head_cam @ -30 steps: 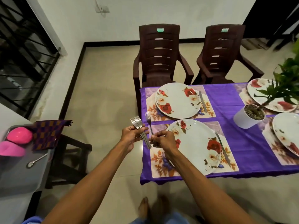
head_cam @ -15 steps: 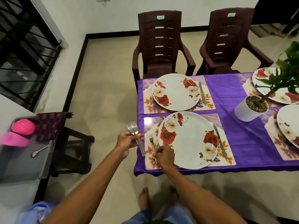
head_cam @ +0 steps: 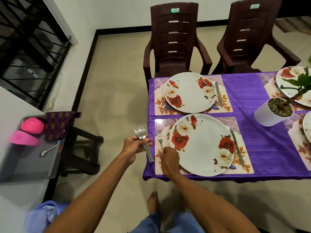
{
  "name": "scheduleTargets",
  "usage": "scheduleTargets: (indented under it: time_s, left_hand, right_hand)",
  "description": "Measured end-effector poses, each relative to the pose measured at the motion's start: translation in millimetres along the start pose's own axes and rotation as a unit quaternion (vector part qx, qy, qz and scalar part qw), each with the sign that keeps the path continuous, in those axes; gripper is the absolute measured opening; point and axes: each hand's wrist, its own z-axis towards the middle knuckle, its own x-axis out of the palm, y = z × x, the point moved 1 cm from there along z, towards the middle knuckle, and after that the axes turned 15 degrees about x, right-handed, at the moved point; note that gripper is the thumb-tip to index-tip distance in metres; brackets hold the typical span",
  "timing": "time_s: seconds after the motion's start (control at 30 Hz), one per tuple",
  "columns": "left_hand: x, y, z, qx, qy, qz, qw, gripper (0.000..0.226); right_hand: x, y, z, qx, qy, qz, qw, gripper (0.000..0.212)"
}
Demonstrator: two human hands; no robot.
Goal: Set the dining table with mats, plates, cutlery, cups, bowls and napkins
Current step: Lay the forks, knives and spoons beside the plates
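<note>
the right hand (head_cam: pixel 169 161) sits knuckles-up over the left edge of the near mat (head_cam: pixel 244 169), fingers curled down around the lower end of a single fork (head_cam: pixel 160 142). only the fork's tines and upper handle show beyond the fingertips; the rest of the handle is hidden under the hand. the fork lies on the mat just beside the left rim of the near plate (head_cam: pixel 202 145), tines pointing away from the person, roughly parallel to the table edge. on the plate's other side a knife (head_cam: pixel 237 147) lies on the same mat. the left hand (head_cam: pixel 134 145) hangs off the table's left edge, above the floor, gripping a bundle of forks (head_cam: pixel 144 140): the thumb lies across the handles, the fingers wrap behind them, the tines fan out above the fist and the handle ends stick out below it. beyond, a far plate (head_cam: pixel 190 92) rests on its own mat with a knife to its right. a white plant pot (head_cam: pixel 269 116) stands on the purple tablecloth (head_cam: pixel 260 140). at far left a grey tray (head_cam: pixel 25 165) carries pink bowls (head_cam: pixel 32 126), a spoon (head_cam: pixel 48 150) and a folded checked cloth (head_cam: pixel 57 125).
</note>
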Motion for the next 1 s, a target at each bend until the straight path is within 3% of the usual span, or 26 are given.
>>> scheduleTargets:
  time_s: [0.17, 0.4, 0.5, 0.63, 0.77, 0.9, 1.0]
  left_hand:
    - [-1.6, -4.4, 6.4, -0.002, 0.003, -0.005, 1.000, 0.021]
    - [1.3, -4.2, 13.1, -0.002, 0.014, 0.006, 1.000, 0.021]
    - [3.3, -5.8, 14.6, -0.005, 0.013, 0.002, 1.000, 0.020]
    - [12.7, -12.4, 18.9, 0.000, 0.013, -0.016, 1.000, 0.020]
    - [34.7, -25.0, 28.9, 0.017, 0.002, -0.020, 1.000, 0.021]
    - [60.9, -39.5, 39.3, 0.020, 0.002, -0.046, 0.999, 0.026]
    - [74.2, -48.5, 45.3, 0.021, 0.000, -0.050, 0.999, 0.028]
  right_hand:
    - [-0.5, 2.0, -0.3, -0.031, -0.006, -0.044, 0.999, 0.027]
    - [-1.1, 1.8, 6.5, -0.009, 0.023, -0.014, 1.000, 0.022]
    - [-16.2, 5.6, 8.6, 0.008, 0.031, 0.030, 0.999, 0.017]
    - [-51.4, 22.3, 20.2, 0.020, 0.022, 0.172, 0.985, 0.022]
    - [-90.9, 51.4, 34.5, -0.020, 0.095, 0.247, 0.964, 0.016]
    - [-114.3, 72.6, 46.9, -0.070, 0.173, 0.224, 0.956, 0.015]
    - [-119.9, 77.0, 60.4, -0.056, 0.189, 0.234, 0.952, 0.008]
